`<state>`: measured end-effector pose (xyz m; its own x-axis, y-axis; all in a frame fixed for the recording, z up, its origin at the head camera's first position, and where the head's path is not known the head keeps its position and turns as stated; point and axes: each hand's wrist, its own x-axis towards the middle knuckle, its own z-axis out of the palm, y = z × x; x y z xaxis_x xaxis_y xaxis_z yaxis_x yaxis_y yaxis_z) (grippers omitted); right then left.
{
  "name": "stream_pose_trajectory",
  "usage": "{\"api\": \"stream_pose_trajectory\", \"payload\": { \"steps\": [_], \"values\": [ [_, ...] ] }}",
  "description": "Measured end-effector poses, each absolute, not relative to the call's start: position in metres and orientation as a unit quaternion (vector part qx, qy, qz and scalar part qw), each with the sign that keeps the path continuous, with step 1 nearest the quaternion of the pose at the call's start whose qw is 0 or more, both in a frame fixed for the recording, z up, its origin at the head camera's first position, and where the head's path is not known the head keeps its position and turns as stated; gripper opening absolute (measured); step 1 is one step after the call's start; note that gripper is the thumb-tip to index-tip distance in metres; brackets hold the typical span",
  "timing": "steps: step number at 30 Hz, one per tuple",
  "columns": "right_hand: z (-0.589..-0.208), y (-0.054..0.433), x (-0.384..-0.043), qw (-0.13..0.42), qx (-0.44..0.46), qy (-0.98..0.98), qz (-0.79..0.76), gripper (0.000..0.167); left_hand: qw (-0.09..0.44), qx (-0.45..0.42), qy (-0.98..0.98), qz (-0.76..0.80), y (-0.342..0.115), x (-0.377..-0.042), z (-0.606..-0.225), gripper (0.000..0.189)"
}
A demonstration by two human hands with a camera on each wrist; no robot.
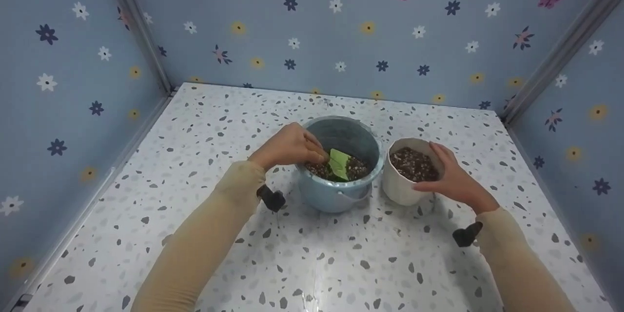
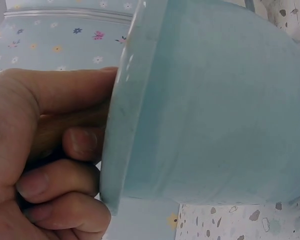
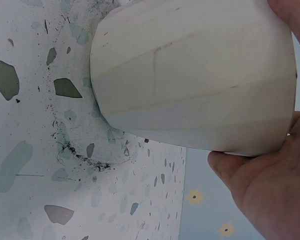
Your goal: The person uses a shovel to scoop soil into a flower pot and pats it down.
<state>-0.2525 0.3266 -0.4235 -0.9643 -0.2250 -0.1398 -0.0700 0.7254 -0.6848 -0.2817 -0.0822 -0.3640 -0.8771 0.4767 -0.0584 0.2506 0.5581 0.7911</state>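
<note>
A trowel with a green blade (image 1: 339, 163) dips into the dark, speckled soil (image 1: 358, 169) inside a light blue bucket (image 1: 326, 197). My left hand (image 1: 295, 145) reaches over the bucket's left rim and grips the trowel; its wooden handle (image 2: 65, 127) shows between thumb and curled fingers in the left wrist view. Right of the bucket stands a white, faceted pot (image 1: 397, 189), with similar soil (image 1: 414, 163) inside. Around this pot's right side, close to its rim, my right hand (image 1: 453, 178) holds it with thumb in front and fingers behind.
The bucket's pale carrying handle (image 1: 353, 199) hangs down at its front. Dark crumbs of soil (image 3: 85, 159) lie on the speckled white table (image 1: 312, 248) beside the pot. Blue flowered panels (image 1: 331, 34) enclose the back and both sides.
</note>
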Motion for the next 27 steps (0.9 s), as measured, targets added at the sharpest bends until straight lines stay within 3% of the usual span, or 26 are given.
{"api": "stream_pose_trajectory", "payload": {
  "steps": [15,27],
  "values": [
    [-0.423,0.329,-0.253,0.102,-0.076,0.924,-0.362,0.125,0.116,0.140,0.851,0.492,-0.095,-0.280,-0.367,0.015],
    [-0.426,0.329,-0.254,0.105,-0.078,0.922,-0.365,0.125,0.100,0.138,0.830,0.531,-0.106,-0.283,-0.371,0.016]
  ]
}}
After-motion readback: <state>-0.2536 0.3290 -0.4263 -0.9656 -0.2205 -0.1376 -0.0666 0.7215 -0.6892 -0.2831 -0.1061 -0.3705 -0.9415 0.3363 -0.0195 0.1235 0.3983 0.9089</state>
